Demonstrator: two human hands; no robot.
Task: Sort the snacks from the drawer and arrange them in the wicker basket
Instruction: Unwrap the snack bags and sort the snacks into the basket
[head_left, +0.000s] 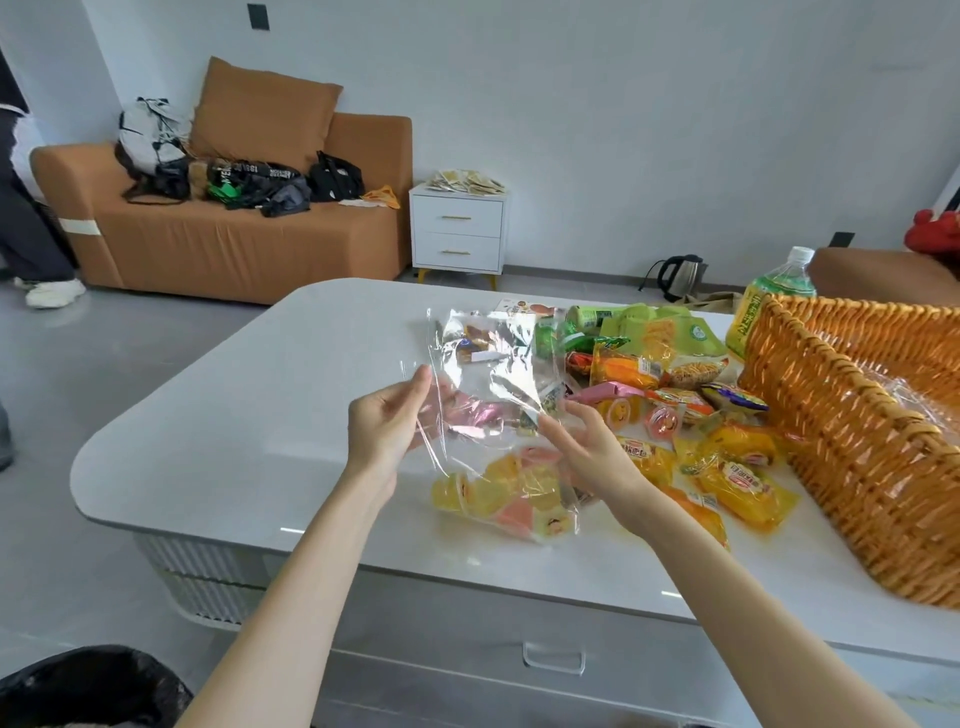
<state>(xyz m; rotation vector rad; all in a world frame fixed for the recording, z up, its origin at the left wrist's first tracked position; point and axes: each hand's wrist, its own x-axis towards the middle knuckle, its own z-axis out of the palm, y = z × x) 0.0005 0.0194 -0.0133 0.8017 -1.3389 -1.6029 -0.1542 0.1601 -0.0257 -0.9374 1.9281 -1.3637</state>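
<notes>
Holding a clear plastic bag (493, 364) up over the middle of the glossy white table (234, 415), off the surface. Pinching its 9 o'clock edge with left hand (387, 428): thumb against nearly straight fingers, palm turned toward 3 o'clock. Pinching its lower corner at about 4 o'clock with right hand (584, 447): thumb and forefinger closed on the film, other fingers loosely curled. Holding it with long axis roughly 12 to 6 o'clock, flat face toward the camera. Cannot tell which end is the mouth. At 6 o'clock of it, flat on the table and partly under the right wrist, got a second clear bag of yellow and pink jelly cups (514, 501), long axis about 10 to 4 o'clock. At 3 o'clock of the hands, got a loose pile of yellow, green and orange snack packets (670, 364), touching one another and reaching up to the woven orange wicker basket (857, 467) at the table's 3 o'clock side. Just beyond the basket at 1 o'clock, got a green plastic drink bottle with white cap (763, 301), standing. At 6 o'clock in the table front, got a white drawer (467, 670) with loop handle, closed. Far off at 10 o'clock, got a brown fabric sofa (234, 244) loaded with bags; at 12 o'clock, a white two-drawer nightstand (457, 228).
</notes>
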